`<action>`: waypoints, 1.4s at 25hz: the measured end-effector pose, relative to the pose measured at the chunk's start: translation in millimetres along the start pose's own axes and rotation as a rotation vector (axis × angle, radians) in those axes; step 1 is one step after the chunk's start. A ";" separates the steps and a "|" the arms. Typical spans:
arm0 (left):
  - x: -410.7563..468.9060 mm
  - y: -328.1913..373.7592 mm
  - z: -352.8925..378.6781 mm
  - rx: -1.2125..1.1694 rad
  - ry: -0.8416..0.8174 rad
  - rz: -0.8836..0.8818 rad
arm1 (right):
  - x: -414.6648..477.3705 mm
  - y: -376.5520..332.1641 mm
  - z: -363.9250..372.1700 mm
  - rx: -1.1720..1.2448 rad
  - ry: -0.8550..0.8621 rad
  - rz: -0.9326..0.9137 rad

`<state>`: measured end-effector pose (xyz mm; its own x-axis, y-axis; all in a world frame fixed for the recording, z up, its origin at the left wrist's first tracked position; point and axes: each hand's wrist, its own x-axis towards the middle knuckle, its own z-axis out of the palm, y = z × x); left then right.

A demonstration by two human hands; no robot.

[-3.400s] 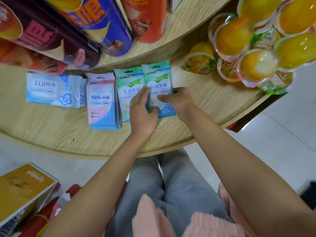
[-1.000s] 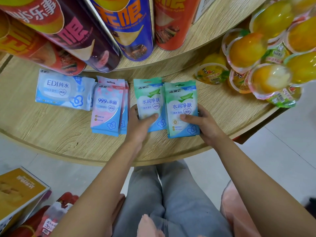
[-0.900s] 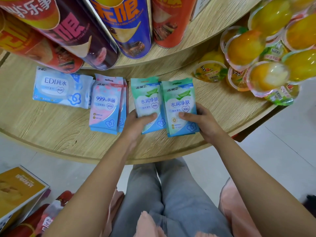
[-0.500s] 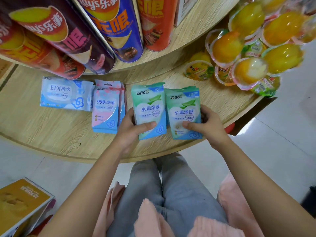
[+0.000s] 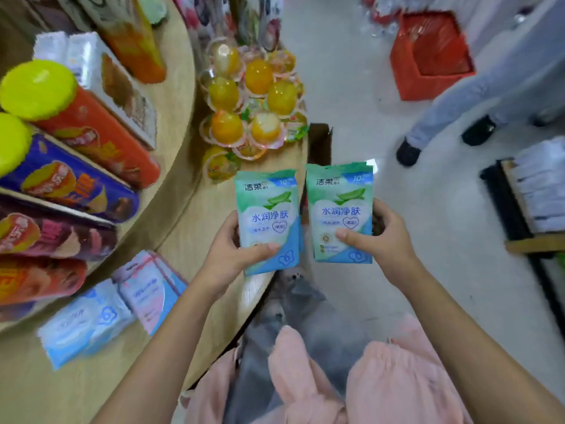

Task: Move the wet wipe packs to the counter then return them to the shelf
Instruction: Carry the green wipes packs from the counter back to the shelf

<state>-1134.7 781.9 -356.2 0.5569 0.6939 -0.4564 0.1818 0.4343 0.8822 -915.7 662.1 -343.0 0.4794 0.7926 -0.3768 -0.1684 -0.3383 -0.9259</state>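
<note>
head view now looks off to the right of the round wooden shelf [image 5: 195,228], where half a second ago we faced it square on. back then both green wet wipe packs sat on the shelf under our hands; now both are lifted clear of it and held upright in the air, faces toward us.

our left hand [image 5: 227,254] pinches the left green pack [image 5: 267,220] at its lower left corner, thumb across the front and fingers behind, so the pack stands above and to the right of the palm, over the shelf edge. our right hand [image 5: 380,240] pinches the right green pack [image 5: 339,214] at its lower right, thumb on the front, the pack rising up and to the left of the palm, out over the floor [image 5: 367,102]. the two packs hang side by side, just apart.

the pink pack stack [image 5: 153,290] and the blue pack [image 5: 82,322] have stayed on the shelf, now at lower left. chip tubes [image 5: 76,117] and jelly cups [image 5: 244,111] sit where they were. another person's legs [image 5: 452,111] have come into sight at upper right.
</note>
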 end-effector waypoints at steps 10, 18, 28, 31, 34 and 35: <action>-39.9 9.6 208.6 0.344 -0.790 -0.027 | -230.6 50.4 -123.7 0.319 0.775 -0.104; -119.5 -51.0 367.1 0.440 -1.088 -0.054 | -372.9 104.4 -205.8 0.397 1.076 -0.155; -130.4 -72.8 452.2 0.517 -1.233 -0.114 | -411.0 127.2 -255.6 0.495 1.187 -0.135; -121.2 -61.5 483.8 0.523 -1.340 -0.092 | -410.4 116.8 -268.2 0.522 1.266 -0.176; -112.3 -51.7 504.9 0.524 -1.448 -0.082 | -410.0 106.4 -275.9 0.517 1.336 -0.201; -109.3 -47.7 508.8 0.529 -1.467 -0.086 | -408.6 103.2 -275.9 0.519 1.352 -0.211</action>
<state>-791.9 393.1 -289.5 0.7468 -0.6048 -0.2766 0.3320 -0.0212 0.9430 -891.3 163.4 -276.7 0.9106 -0.3653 -0.1932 -0.1389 0.1699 -0.9756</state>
